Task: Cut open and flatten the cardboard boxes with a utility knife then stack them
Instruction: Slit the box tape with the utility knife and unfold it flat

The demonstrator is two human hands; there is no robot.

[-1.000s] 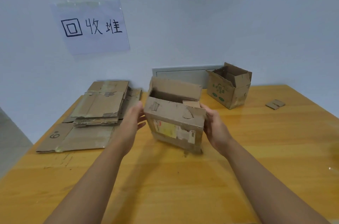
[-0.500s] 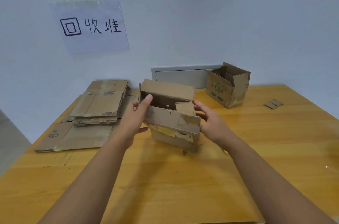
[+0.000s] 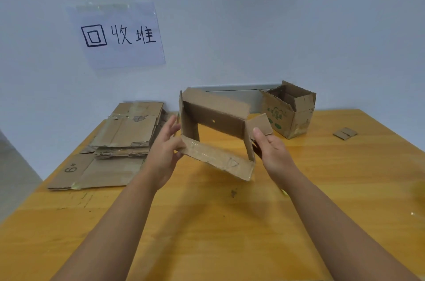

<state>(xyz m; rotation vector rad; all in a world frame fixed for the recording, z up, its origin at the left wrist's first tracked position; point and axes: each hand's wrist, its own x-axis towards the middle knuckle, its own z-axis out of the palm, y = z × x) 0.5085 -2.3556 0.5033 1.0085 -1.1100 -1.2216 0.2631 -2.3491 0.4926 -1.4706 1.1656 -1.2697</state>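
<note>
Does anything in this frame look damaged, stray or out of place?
A small stray scrap of brown cardboard lies alone at the wooden table's far right, away from the flattened cardboard stack at left. The open-ended brown cardboard box held between the left hand and right hand has ragged, torn edges.

Between my hands I log one box [image 3: 216,133]: brown corrugated cardboard, matt, torn rough edges, glossy clear tape on its near flap. Left of my grip, flattened stack [image 3: 119,140]: same matt cardboard, frayed fluted edges. Beyond my right hand, printed box [image 3: 287,113]: matt cardboard, green ink. Beneath my grip, table [image 3: 230,223]: wood, glossy varnish. Wall sign [image 3: 117,34]: paper under shiny tape.
</note>
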